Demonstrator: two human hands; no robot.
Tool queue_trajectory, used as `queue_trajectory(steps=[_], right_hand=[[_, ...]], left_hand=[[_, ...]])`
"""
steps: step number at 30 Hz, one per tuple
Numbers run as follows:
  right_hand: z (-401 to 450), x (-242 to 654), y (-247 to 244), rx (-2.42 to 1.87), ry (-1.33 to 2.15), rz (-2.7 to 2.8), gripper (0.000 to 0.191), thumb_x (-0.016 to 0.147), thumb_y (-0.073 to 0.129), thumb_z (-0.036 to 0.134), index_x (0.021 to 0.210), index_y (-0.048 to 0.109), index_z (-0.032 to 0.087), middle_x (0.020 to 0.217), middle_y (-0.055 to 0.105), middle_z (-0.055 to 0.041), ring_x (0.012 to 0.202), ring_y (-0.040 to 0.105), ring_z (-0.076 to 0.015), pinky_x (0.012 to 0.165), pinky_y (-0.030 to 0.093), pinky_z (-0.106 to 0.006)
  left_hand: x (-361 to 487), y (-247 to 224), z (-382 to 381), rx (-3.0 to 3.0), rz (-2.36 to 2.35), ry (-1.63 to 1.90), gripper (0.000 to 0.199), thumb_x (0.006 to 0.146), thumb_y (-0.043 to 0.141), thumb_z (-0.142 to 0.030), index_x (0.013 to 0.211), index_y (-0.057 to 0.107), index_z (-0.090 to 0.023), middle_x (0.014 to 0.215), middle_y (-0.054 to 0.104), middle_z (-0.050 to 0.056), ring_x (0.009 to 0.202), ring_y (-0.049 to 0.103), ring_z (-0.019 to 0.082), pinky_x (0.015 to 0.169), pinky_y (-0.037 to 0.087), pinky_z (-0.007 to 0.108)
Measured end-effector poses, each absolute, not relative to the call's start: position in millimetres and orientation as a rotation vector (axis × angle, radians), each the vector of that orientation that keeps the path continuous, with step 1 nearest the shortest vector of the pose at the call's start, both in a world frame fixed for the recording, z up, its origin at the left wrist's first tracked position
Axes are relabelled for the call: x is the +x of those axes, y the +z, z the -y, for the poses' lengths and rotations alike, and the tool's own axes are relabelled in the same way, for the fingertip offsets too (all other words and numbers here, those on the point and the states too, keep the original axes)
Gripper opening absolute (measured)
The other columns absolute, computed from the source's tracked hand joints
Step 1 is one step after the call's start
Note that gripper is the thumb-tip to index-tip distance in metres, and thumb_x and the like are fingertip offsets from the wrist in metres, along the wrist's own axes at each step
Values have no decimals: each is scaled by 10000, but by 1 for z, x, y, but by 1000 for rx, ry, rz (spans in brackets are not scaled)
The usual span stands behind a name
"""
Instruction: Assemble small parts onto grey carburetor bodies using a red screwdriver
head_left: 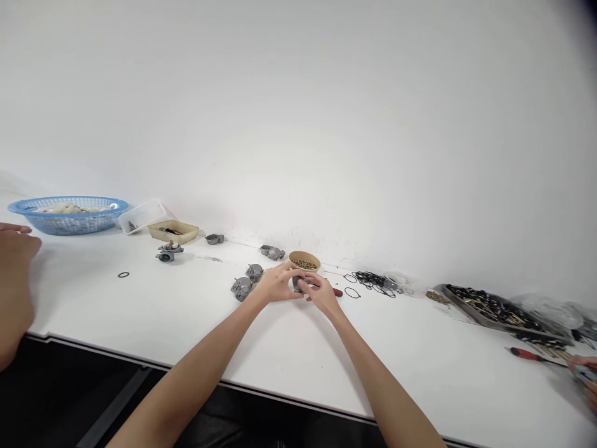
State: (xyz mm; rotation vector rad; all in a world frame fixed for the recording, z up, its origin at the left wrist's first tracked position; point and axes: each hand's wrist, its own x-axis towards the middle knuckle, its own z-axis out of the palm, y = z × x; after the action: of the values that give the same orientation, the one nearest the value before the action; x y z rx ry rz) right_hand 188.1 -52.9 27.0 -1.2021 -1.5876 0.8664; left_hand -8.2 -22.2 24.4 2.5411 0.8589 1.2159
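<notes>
Both my hands meet over the middle of the white table, fingers closed round a small grey metal carburetor part (pixel 297 284). My left hand (pixel 278 283) grips it from the left, and my right hand (pixel 321 292) has its fingers against its right side. Much of the part is hidden by my fingers. Just left of my left hand lie grey carburetor pieces (pixel 242 287). Behind my hands stands a tan bowl (pixel 305 260) of small brass-coloured pieces. A red-handled screwdriver (pixel 337 292) lies beside my right hand, partly covered by it.
Black rubber rings (pixel 370 280) lie right of centre, before a long tray (pixel 489 311) of dark and brass parts. At left are a blue basket (pixel 74 224), a yellowish tray (pixel 186 238) and a carburetor (pixel 168 251). Other people's hands (pixel 16 280) show at both edges.
</notes>
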Motion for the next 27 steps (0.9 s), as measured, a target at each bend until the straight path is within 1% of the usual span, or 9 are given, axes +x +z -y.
queue_trajectory(steps=[3, 7, 10, 12, 14, 17, 20, 25, 27], right_hand=[[54, 183, 26, -1190, 756, 1635, 390, 775, 773, 436, 1119, 751, 254, 1039, 765, -75, 764, 694, -220, 618, 544, -327], [53, 188, 25, -1269, 673, 1650, 402, 734, 792, 387, 1110, 754, 247, 1098, 759, -65, 717, 684, -204, 660, 540, -348], [52, 194, 24, -1327, 650, 1689, 407, 727, 797, 391, 1107, 755, 254, 1098, 766, -61, 708, 688, -207, 659, 532, -348], [51, 198, 24, -1354, 626, 1699, 400, 728, 796, 393, 1102, 759, 257, 1077, 771, -64, 730, 695, -218, 645, 524, -341], [50, 200, 23, -1369, 586, 1702, 403, 726, 797, 396, 1104, 762, 262, 1073, 770, -65, 756, 699, -227, 649, 521, -340], [47, 201, 22, -1357, 525, 1717, 398, 731, 797, 405, 1105, 766, 272, 1071, 770, -62, 794, 699, -237, 683, 523, -347], [45, 202, 20, -1343, 505, 1723, 420, 725, 807, 406, 1122, 763, 275, 1082, 771, -63, 807, 695, -241, 702, 524, -354], [47, 200, 19, -1394, 514, 1717, 451, 708, 820, 419, 1127, 767, 259, 995, 777, -64, 750, 677, -223, 679, 524, -345], [47, 200, 20, -1416, 501, 1725, 455, 710, 815, 426, 1128, 765, 255, 1012, 774, -62, 739, 668, -210, 668, 522, -333]], left_hand=[[-3, 22, 25, 2618, -863, 1200, 445, 802, 832, -325, 1224, 691, -338, 1267, 607, 51, 1058, 623, 281, 778, 519, 316], [-9, 30, 24, 2668, -862, 1203, 558, 777, 872, -368, 1291, 655, -367, 1299, 605, 21, 984, 652, 236, 755, 539, 287], [-39, 48, 13, 2591, -1036, 1386, 409, 870, 798, -412, 1253, 675, -341, 1270, 636, 8, 1109, 626, 238, 911, 531, 291], [-76, 61, 0, 2380, -1371, 1601, 251, 948, 684, -358, 1194, 689, -309, 1206, 659, 7, 1120, 615, 225, 988, 502, 293], [-124, 69, -13, 2126, -1700, 1756, 223, 964, 587, -253, 1166, 677, -225, 1200, 645, 67, 1182, 572, 270, 1093, 433, 372], [-196, 62, -23, 1650, -2185, 1879, 294, 946, 534, -223, 1207, 628, -126, 1290, 546, 194, 1297, 442, 403, 1132, 343, 553], [-245, 38, -24, 1412, -2422, 1807, 370, 900, 637, -260, 1249, 603, -143, 1421, 451, 214, 1341, 370, 462, 1098, 340, 616], [-269, 2, -37, 1258, -2514, 1580, 635, 829, 801, -399, 1352, 502, -198, 1420, 454, 168, 1295, 415, 455, 1063, 370, 603], [-272, -6, -47, 1181, -2533, 1530, 627, 843, 786, -374, 1362, 468, -223, 1428, 446, 137, 1302, 412, 429, 1061, 391, 557]])
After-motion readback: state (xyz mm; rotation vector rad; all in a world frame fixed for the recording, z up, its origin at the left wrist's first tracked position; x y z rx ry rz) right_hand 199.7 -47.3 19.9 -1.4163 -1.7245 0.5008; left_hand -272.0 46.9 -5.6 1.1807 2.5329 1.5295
